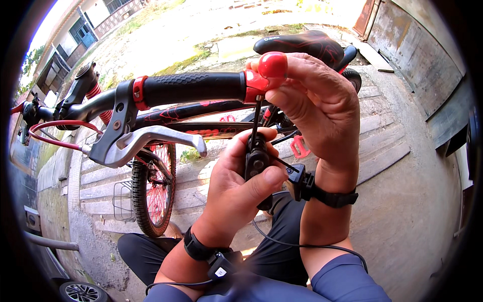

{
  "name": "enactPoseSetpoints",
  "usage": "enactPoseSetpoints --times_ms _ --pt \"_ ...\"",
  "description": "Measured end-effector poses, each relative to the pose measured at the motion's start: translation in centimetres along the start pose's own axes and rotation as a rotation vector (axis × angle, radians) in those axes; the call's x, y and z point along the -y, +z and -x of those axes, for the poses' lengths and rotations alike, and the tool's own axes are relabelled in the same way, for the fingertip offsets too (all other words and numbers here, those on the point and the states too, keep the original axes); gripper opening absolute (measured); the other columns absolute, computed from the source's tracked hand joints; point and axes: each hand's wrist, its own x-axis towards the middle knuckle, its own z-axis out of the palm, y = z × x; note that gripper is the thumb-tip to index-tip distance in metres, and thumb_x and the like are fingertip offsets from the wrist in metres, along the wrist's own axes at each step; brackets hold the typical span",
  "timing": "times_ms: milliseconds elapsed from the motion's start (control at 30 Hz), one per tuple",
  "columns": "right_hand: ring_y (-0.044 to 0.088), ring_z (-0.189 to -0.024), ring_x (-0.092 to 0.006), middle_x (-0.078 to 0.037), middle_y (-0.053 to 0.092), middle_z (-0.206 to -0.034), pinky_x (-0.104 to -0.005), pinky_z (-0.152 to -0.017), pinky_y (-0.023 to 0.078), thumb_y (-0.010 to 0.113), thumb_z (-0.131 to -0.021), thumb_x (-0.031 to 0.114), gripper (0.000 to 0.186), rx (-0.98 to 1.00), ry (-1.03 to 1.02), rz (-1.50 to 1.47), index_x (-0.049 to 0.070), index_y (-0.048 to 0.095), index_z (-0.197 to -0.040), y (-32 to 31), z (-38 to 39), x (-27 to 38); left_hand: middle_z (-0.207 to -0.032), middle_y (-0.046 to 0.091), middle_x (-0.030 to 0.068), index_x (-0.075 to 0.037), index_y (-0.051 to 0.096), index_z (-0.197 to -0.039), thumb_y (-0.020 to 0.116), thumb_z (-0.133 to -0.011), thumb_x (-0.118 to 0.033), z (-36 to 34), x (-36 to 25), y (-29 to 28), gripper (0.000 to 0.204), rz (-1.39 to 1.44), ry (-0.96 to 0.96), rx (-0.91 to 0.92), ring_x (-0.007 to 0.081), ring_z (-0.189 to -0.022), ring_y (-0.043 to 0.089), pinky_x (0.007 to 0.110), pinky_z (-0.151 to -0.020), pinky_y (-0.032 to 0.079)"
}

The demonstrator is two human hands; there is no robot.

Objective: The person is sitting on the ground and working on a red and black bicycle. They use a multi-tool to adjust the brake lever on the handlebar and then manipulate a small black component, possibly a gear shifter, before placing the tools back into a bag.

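Note:
My left hand (pixel 241 173) is closed around a black folding multi-tool (pixel 257 160). One slim key of the tool points up, its tip at the underside of the red clamp (pixel 255 85) on the end of the handlebar grip (pixel 196 88). A second key sticks out sideways toward my right wrist. My right hand (pixel 324 95) pinches the glossy red rounded bar end (pixel 273 65) with thumb and fingers. The grip is black and textured, with another red ring (pixel 140 93) at its inner end. Below it hangs a silver brake lever (pixel 156 138) on a dark bracket.
The bicycle's knobby front wheel (pixel 151 191) with red spokes stands on slatted paving at left. A black saddle (pixel 307 45) and red pedal (pixel 300 147) lie beyond my hands. Cables run from my wrist-worn devices (pixel 221 264). Metal panels (pixel 417 55) line the right side.

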Motion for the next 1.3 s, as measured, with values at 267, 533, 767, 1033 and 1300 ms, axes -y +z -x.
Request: enactPoseSetpoints --times_ms 267,533,767,1033,1300 --pt "0.066 -0.107 -0.0240 -0.014 0.067 -0.115 -0.0367 -0.095 0.053 0.071 -0.088 0.004 0.033 0.017 0.014 -0.002 -0.003 0.065 -0.120 0.1 -0.2 0.4 -0.107 0.055 0.0092 0.000 0.035 -0.146 0.071 -0.084 -0.058 -0.3 1.3 -0.4 0.092 0.642 -0.185 0.295 0.0183 -0.080 0.059 0.028 -0.068 0.050" --pt "0.065 -0.092 -0.0170 -0.010 0.068 -0.100 -0.0286 -0.081 0.052 0.074 -0.087 0.005 0.028 -0.094 -0.018 -0.099 -0.002 0.068 -0.114 0.7 -0.2 -0.4 -0.119 0.063 0.0132 -0.003 0.035 -0.151 0.053 -0.102 -0.042 0.1 -1.1 0.0 0.065 0.016 -0.040 0.040 0.0219 -0.102 0.067 0.029 -0.080 0.053" --pt "0.064 -0.082 -0.0127 -0.008 0.068 -0.091 -0.0244 -0.073 0.052 0.075 -0.086 0.006 0.026 -0.147 -0.041 -0.105 -0.004 0.069 -0.110 0.9 -0.3 -0.5 -0.123 0.061 0.0155 -0.002 0.037 -0.147 0.047 -0.104 -0.041 0.4 -1.5 0.7 0.059 -0.112 -0.011 0.016 0.0210 -0.099 0.067 0.028 -0.080 0.054" --pt "0.064 -0.081 -0.0125 -0.008 0.068 -0.089 -0.0248 -0.072 0.052 0.076 -0.086 0.007 0.025 -0.130 -0.031 -0.078 -0.004 0.069 -0.108 1.0 -0.4 -0.4 -0.117 0.063 0.0197 0.000 0.039 -0.144 0.045 -0.103 -0.049 0.6 -1.5 0.0 0.063 -0.024 -0.039 0.085 0.0216 -0.088 0.069 0.029 -0.076 0.054" --pt "0.064 -0.084 -0.0135 -0.009 0.068 -0.094 -0.0251 -0.075 0.053 0.075 -0.087 0.007 0.027 -0.122 -0.001 -0.121 -0.004 0.068 -0.110 1.1 -0.2 -0.2 -0.112 0.061 0.0295 0.002 0.036 -0.143 0.033 -0.099 -0.064 -0.5 -0.6 -1.7 0.080 0.530 -0.206 0.330 0.0275 -0.074 0.070 0.031 -0.056 0.057"
